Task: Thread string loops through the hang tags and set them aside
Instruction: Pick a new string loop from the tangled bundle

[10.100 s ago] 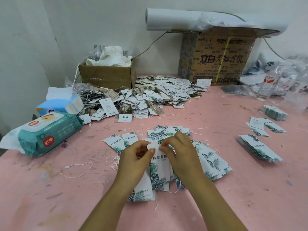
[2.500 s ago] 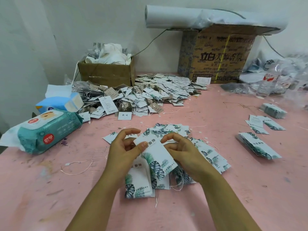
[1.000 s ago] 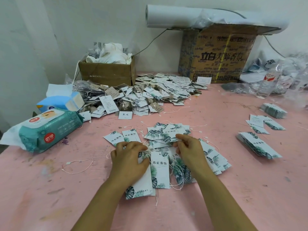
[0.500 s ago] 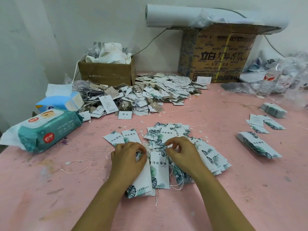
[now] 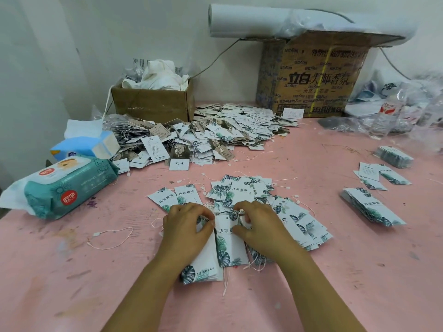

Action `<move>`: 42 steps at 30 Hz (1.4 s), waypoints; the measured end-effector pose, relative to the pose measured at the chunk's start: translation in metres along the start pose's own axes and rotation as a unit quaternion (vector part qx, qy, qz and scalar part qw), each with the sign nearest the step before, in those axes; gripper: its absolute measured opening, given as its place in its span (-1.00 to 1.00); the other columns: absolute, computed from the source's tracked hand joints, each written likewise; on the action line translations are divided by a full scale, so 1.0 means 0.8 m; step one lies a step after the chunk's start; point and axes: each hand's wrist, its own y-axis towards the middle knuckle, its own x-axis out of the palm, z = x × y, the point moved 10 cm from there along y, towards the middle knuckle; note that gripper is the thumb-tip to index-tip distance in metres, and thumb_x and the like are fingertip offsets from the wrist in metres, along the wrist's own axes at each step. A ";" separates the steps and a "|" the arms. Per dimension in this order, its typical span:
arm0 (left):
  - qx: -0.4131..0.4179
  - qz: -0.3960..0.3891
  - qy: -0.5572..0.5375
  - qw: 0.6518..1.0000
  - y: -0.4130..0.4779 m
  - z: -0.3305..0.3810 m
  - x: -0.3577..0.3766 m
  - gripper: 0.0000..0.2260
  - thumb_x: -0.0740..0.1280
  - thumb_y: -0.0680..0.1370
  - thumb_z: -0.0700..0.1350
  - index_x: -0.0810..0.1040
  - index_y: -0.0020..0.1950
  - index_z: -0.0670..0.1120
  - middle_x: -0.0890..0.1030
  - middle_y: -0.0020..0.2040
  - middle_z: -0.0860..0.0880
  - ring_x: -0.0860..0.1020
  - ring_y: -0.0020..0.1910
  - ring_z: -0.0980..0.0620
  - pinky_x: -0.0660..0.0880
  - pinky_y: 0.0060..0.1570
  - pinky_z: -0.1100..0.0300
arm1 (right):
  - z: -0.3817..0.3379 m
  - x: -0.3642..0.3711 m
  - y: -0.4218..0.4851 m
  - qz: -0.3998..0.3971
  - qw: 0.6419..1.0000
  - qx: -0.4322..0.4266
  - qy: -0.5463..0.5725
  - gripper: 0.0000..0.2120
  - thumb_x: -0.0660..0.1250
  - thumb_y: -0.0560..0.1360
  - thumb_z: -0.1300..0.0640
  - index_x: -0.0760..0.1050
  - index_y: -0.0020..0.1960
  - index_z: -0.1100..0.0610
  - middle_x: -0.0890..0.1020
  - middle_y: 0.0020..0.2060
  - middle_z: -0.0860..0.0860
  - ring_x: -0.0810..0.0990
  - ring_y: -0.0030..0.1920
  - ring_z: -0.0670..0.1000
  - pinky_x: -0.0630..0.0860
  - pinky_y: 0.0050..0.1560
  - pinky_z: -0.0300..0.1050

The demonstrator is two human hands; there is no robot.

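Hands have been lowered since the hang tag (image 5: pixel 230 243) was held up; it is now laid flat on the pink table (image 5: pixel 335 283). The stack (image 5: pixel 203 267) beside it is gripped by the curled left hand (image 5: pixel 187 226), and string loops (image 5: pixel 236 213) at its top are pinched by the right hand (image 5: pixel 261 226). A wipes pack (image 5: pixel 69 188) and heaped tags (image 5: pixel 215 135) are seen behind.

A wet-wipes pack (image 5: pixel 69 188) lay at the left edge of the bench (image 5: pixel 335 283), a tissue pack (image 5: pixel 86 146) behind it. Two cardboard boxes (image 5: pixel 311 77) stood at the back, a tag heap (image 5: pixel 203 135) before them. Hang tags (image 5: pixel 242 188) spread mid-bench; stacks (image 5: pixel 371 209) lay right.
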 end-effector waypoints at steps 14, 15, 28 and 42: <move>0.038 0.017 -0.010 0.999 -0.001 0.015 -0.007 -0.84 0.34 0.51 -0.05 0.55 0.09 0.08 0.49 0.07 0.21 0.28 0.19 0.06 0.10 -0.01 0.27 | 0.001 -0.005 0.004 0.069 0.997 0.018 0.019 -0.82 0.21 0.56 0.15 0.58 0.05 0.11 0.54 -0.03 0.07 0.45 0.06 0.07 0.32 0.02 -0.17; 0.044 0.022 -0.014 0.999 -0.001 0.017 -0.009 -0.81 0.34 0.51 -0.05 0.54 0.12 0.08 0.48 0.07 0.22 0.28 0.19 0.07 0.10 -0.01 0.29 | -0.001 -0.005 0.004 0.069 0.997 0.013 0.015 -0.82 0.20 0.56 0.15 0.57 0.05 0.13 0.54 -0.02 0.07 0.44 0.06 0.07 0.32 0.03 -0.17; 0.055 0.006 -0.101 0.993 0.001 0.019 -0.009 -0.91 0.31 0.53 -0.06 0.61 -0.04 0.05 0.47 -0.06 0.32 0.33 0.14 0.07 0.29 0.15 0.07 | -0.019 -0.027 -0.005 0.098 0.932 -0.035 0.349 -0.77 0.15 0.59 0.27 0.37 -0.16 0.00 0.55 -0.32 -0.10 0.53 -0.23 0.10 0.47 -0.16 -0.04; 0.071 -0.043 -0.004 0.997 -0.002 0.026 0.004 -0.92 0.31 0.52 0.05 0.58 -0.06 0.12 0.50 -0.01 0.32 0.29 0.15 0.12 0.01 -0.07 0.25 | -0.015 -0.031 -0.006 0.079 0.848 -0.013 0.524 -0.87 0.13 0.58 0.29 0.40 -0.10 0.16 0.54 -0.47 -0.05 0.44 -0.43 -0.07 0.40 -0.37 -0.24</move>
